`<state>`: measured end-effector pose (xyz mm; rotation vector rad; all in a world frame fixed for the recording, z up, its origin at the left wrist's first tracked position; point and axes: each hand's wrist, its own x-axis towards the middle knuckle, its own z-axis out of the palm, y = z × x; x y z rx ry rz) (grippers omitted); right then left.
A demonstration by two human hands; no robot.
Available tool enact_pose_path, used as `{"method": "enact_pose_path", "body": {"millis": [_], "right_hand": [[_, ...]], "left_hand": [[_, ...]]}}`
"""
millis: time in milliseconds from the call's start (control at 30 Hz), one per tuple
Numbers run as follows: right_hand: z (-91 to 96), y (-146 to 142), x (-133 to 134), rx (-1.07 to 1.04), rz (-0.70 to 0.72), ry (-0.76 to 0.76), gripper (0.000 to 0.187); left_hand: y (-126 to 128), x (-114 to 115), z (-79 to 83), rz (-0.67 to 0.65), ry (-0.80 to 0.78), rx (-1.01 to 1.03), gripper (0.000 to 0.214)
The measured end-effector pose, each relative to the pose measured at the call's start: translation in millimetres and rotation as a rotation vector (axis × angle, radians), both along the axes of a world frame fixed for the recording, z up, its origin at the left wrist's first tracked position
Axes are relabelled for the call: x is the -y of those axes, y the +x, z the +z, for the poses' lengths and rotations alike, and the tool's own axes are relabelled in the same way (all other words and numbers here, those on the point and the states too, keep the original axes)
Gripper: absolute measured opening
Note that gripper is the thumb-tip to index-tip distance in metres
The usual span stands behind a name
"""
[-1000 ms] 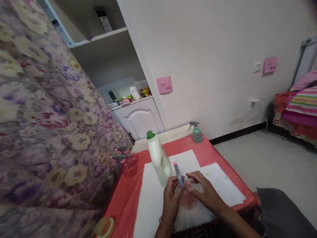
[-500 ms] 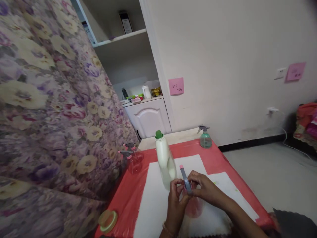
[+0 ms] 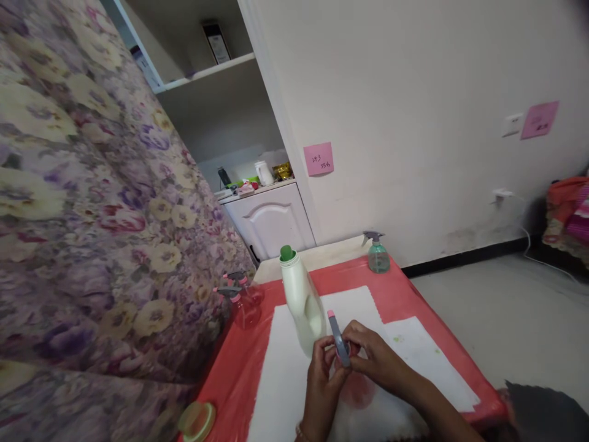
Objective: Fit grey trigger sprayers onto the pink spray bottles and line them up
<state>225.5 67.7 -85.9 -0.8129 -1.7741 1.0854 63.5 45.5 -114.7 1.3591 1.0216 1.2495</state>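
My left hand [image 3: 323,377] and my right hand [image 3: 375,362] meet over a small pink spray bottle [image 3: 355,389] that stands on white paper [image 3: 285,380]. Both hands are closed on the bottle's grey spray head [image 3: 339,341], which has a pink tip pointing up and away. Just behind my hands stands a white jug with a green cap [image 3: 301,299].
The table has a red cover [image 3: 237,374]. A second pink spray bottle [image 3: 242,304] stands at its left edge by the flowered curtain [image 3: 92,215], a green spray bottle [image 3: 378,253] at the far corner, a round lid [image 3: 197,422] near the front left. A white cabinet [image 3: 269,218] stands behind.
My hands stay on the spray head, their grip shifting slightly. The camera view has swung a little left and right; the table's things stay put.
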Motion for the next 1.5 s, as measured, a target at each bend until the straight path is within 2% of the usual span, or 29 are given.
{"method": "enact_pose_path", "body": {"millis": [167,367,567,833,967,1100,1200,1333,1500], "right_hand": [[2.2,2,1,-0.003,0.034,0.01,0.011],[2.3,5,-2,-0.025,0.076,-0.017,0.015],[4.9,1,-1,0.026,-0.017,-0.018,0.018],[0.0,-2,0,0.085,-0.041,0.002,0.022],[0.2,-2,0,0.083,-0.04,0.032,0.021],[1.2,-1,1,0.072,-0.038,0.049,0.019],[-0.2,-2,1,0.077,-0.051,0.05,0.015],[-4.4,-2,-1,0.056,-0.06,0.038,0.013],[-8.7,-3,-4,0.029,-0.051,-0.013,0.015]], "left_hand": [[1,0,5.1,-0.027,0.021,-0.017,0.036],[-2,-3,3.0,-0.027,-0.004,-0.044,0.036],[-3,-4,4.9,0.011,0.006,-0.104,0.035],[-7,0,8.0,-0.057,-0.005,-0.087,0.047],[-12,5,19.1,-0.102,-0.056,-0.028,0.046],[-7,10,35.3,-0.027,-0.071,0.008,0.035],[0,8,42.3,0.046,-0.049,-0.045,0.03],[2,-3,41.5,0.11,-0.083,-0.164,0.03],[-2,-11,39.8,0.089,-0.095,-0.215,0.031]]}}
